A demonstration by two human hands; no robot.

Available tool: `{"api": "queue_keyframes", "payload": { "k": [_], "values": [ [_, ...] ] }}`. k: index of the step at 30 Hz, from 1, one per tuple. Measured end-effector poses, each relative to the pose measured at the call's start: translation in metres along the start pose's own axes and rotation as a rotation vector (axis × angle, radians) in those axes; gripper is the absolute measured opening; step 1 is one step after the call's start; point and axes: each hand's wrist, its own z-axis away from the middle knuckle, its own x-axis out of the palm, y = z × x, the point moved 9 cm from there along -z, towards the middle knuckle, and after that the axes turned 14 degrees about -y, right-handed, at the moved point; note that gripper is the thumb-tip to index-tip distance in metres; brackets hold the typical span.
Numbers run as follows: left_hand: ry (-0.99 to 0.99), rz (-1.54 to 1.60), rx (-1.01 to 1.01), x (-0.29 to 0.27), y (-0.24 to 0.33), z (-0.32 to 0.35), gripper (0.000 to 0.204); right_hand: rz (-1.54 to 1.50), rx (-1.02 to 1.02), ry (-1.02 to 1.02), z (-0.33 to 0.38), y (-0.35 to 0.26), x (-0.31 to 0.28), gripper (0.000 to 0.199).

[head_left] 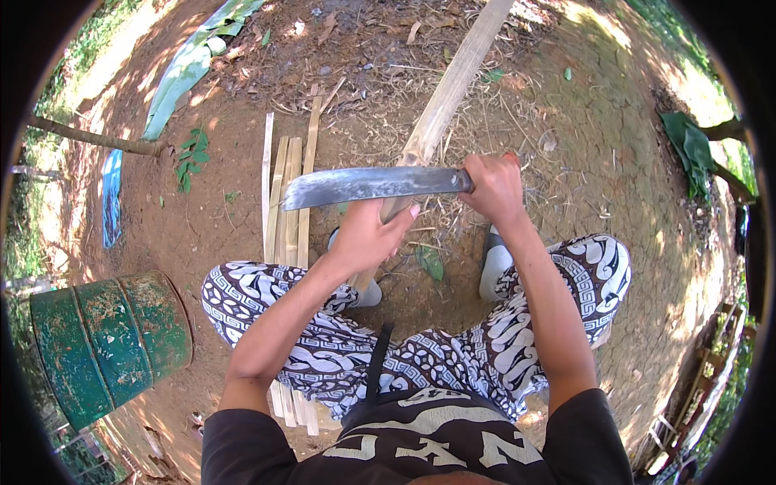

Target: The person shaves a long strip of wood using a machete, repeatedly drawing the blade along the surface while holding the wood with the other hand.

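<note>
My right hand (495, 187) is closed round the handle of a machete (372, 184). Its long, worn blade points left and lies across a split bamboo pole (453, 85), near a node. Whether the edge touches the bamboo I cannot tell. The pole slants from the far right of centre down toward my left foot. Just nearer than the blade, my left hand (365, 234) grips the bamboo, its thumb along the top. The blade hides part of that hand and of the pole.
Several thin bamboo strips (289, 186) lie on the dirt left of my left hand, running under my leg. A rusty green drum (113, 339) lies at the left. A banana leaf (182, 81) rests at the far left, near a blue plastic piece (111, 198).
</note>
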Motion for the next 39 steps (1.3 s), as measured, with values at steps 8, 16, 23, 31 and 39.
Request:
{"api": "queue_keyframes", "payload": {
  "k": [8, 16, 23, 31, 39],
  "values": [
    [0.009, 0.026, -0.014, -0.009, -0.002, -0.014, 0.017, 0.131, -0.006, 0.109, -0.013, 0.032, -0.008, 0.025],
    [0.09, 0.2, -0.183, -0.014, -0.028, 0.072, 0.022, 0.053, 1.132, 0.116, 0.054, 0.213, -0.061, 0.024],
    [0.178, 0.353, -0.15, -0.026, -0.041, 0.075, 0.02, -0.271, 0.775, 0.151, 0.021, 0.116, -0.066, 0.025],
    [0.061, 0.337, -0.152, -0.002, -0.018, 0.059, 0.02, -0.214, 0.154, -0.159, -0.009, -0.022, -0.017, 0.01],
    [0.1, 0.177, -0.111, 0.017, -0.027, 0.052, 0.025, -0.067, 0.049, -0.332, -0.009, -0.051, 0.011, 0.019]
  ]
}}
